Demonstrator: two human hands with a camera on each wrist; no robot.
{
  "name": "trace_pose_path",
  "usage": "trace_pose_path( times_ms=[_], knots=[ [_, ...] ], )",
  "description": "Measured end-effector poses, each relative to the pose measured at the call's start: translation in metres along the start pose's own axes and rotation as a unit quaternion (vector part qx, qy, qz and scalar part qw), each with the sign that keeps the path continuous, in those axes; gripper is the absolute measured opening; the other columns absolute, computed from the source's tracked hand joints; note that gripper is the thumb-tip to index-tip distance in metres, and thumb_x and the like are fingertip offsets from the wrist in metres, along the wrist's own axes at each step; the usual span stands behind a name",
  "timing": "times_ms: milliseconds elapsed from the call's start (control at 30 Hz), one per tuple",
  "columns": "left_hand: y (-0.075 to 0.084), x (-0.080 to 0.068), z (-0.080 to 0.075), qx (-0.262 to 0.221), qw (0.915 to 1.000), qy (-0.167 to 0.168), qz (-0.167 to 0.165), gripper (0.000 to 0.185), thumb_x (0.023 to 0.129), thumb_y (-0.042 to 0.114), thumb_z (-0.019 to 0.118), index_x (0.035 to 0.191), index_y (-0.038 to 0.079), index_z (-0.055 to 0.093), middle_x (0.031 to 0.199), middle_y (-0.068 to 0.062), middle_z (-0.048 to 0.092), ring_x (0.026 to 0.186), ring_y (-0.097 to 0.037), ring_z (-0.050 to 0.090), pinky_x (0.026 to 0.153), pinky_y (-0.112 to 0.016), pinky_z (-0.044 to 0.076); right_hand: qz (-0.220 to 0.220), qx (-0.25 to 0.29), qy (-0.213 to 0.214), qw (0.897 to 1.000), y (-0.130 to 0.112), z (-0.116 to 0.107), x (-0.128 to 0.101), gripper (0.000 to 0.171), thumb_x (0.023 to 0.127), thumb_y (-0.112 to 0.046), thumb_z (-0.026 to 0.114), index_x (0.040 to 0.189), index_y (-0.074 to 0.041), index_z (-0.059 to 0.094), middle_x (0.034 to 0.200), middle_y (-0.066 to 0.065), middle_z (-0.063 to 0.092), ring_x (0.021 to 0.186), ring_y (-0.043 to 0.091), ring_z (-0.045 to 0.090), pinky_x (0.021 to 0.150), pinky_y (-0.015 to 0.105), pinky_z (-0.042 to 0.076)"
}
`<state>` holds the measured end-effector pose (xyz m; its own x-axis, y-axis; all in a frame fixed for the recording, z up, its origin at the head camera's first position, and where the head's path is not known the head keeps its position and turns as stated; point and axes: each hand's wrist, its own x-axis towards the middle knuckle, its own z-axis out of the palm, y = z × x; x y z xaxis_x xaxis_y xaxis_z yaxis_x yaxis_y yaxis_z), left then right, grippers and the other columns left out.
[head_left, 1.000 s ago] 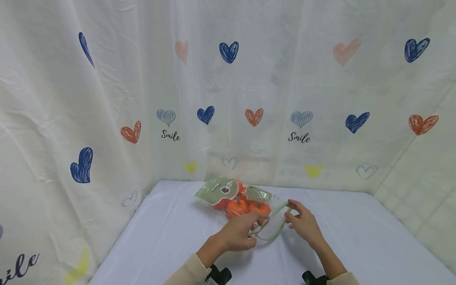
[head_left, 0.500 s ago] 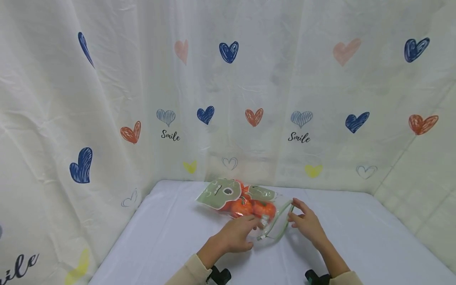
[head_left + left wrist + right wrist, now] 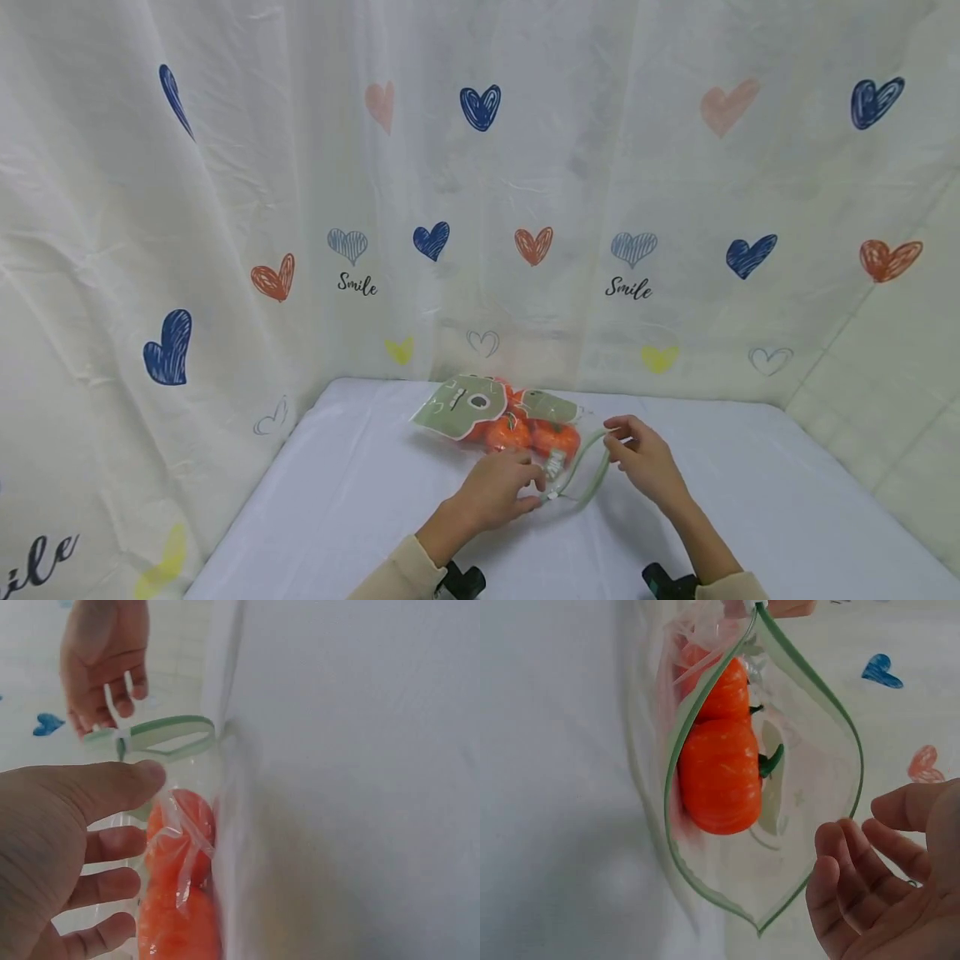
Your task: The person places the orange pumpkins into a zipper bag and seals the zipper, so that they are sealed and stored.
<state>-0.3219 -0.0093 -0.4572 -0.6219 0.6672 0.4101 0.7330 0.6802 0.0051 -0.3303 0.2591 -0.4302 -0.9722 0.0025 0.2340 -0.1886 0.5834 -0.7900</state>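
1. A clear zip bag [image 3: 517, 425] is lying in the lower middle of the head picture, on the white table [image 3: 360, 500]. Little orange pumpkins [image 3: 718, 769] are sitting inside it. Its green rim [image 3: 769, 787] is gaping wide open.
2. The left hand [image 3: 498, 492] is sitting at the near end of the rim, by the small white slider [image 3: 556, 463]. Its fingers are bent there, but the pictures are not showing for sure whether it is pinching anything.
3. The right hand [image 3: 643, 458] is pinching the far end of the rim with curled fingers.
4. To do this well, the person is best keeping the far end held tight, so the rim is staying straight.
5. The two green edges should be lying flat together, with no plastic caught between them.
6. The pumpkins should be staying low, away from the rim.
7. A curtain with hearts [image 3: 480, 108] is hanging behind, filling the top of the picture.
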Motion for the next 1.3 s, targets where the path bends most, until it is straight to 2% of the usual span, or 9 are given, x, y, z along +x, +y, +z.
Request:
trace_pose_path(
  times_ms=[200,333,467,700,967,1133,1300],
  knots=[
    [-0.002,0.000,0.002,-0.002,0.9976,0.069,0.001,0.005,0.087,0.033,0.079,0.091,0.031,0.076,0.096,0.015,0.069,0.092,-0.006,0.063,0.078,-0.022,0.049,-0.079,-0.011,-0.051,0.996,-0.025,0.004,-0.009,0.015,0.098,-0.016,0.066,0.110,-0.008,0.070,0.085,0.003,0.068,0.068,0.014,0.062,0.060,0.026,0.051],
    [-0.002,0.002,0.001,-0.020,0.9956,0.089,-0.020,0.004,0.088,0.031,0.077,0.091,0.029,0.075,0.096,0.016,0.069,0.091,-0.004,0.061,0.078,-0.021,0.049,-0.143,-0.034,-0.095,0.985,-0.037,0.013,-0.015,0.010,0.095,-0.019,0.071,0.101,-0.011,0.073,0.078,-0.001,0.068,0.061,0.008,0.057,0.053,0.024,0.048],
    [-0.002,0.003,-0.002,-0.048,0.9930,0.099,-0.043,0.005,0.089,0.031,0.078,0.093,0.028,0.076,0.094,0.015,0.068,0.090,-0.003,0.059,0.078,-0.018,0.049,-0.199,-0.073,-0.113,0.971,-0.044,0.021,-0.020,0.006,0.091,-0.020,0.076,0.094,-0.017,0.072,0.073,-0.009,0.064,0.061,0.001,0.054,0.053,0.022,0.047],
    [0.000,0.003,-0.005,-0.061,0.9905,0.109,-0.057,0.005,0.089,0.029,0.078,0.093,0.026,0.076,0.092,0.014,0.067,0.090,-0.004,0.061,0.078,-0.020,0.051,-0.249,-0.115,-0.094,0.957,-0.044,0.032,-0.026,0.020,0.082,-0.017,0.084,0.093,-0.022,0.069,0.073,-0.015,0.057,0.060,-0.003,0.048,0.053,0.019,0.044],
    [0.001,0.003,-0.007,-0.055,0.9889,0.128,-0.053,0.005,0.089,0.029,0.078,0.091,0.025,0.075,0.091,0.013,0.067,0.089,-0.004,0.061,0.078,-0.019,0.051,-0.274,-0.160,-0.042,0.947,-0.040,0.036,-0.024,0.019,0.083,-0.018,0.083,0.090,-0.028,0.068,0.073,-0.019,0.051,0.059,-0.005,0.042,0.051,0.018,0.040],
    [0.000,0.004,-0.007,-0.048,0.9879,0.140,-0.046,0.006,0.090,0.029,0.077,0.093,0.024,0.074,0.090,0.013,0.067,0.087,-0.004,0.061,0.077,-0.018,0.050,-0.289,-0.163,-0.026,0.943,-0.040,0.035,-0.023,0.017,0.084,-0.017,0.082,0.091,-0.026,0.069,0.074,-0.021,0.051,0.061,-0.007,0.043,0.052,0.017,0.041],
    [0.000,0.004,-0.008,-0.053,0.9856,0.156,-0.037,0.006,0.091,0.027,0.076,0.095,0.024,0.072,0.092,0.013,0.067,0.088,-0.004,0.062,0.078,-0.019,0.052,-0.306,-0.142,-0.025,0.941,-0.040,0.032,-0.023,0.017,0.085,-0.015,0.081,0.094,-0.023,0.069,0.079,-0.020,0.053,0.064,-0.007,0.046,0.055,0.017,0.044]
  ],
)
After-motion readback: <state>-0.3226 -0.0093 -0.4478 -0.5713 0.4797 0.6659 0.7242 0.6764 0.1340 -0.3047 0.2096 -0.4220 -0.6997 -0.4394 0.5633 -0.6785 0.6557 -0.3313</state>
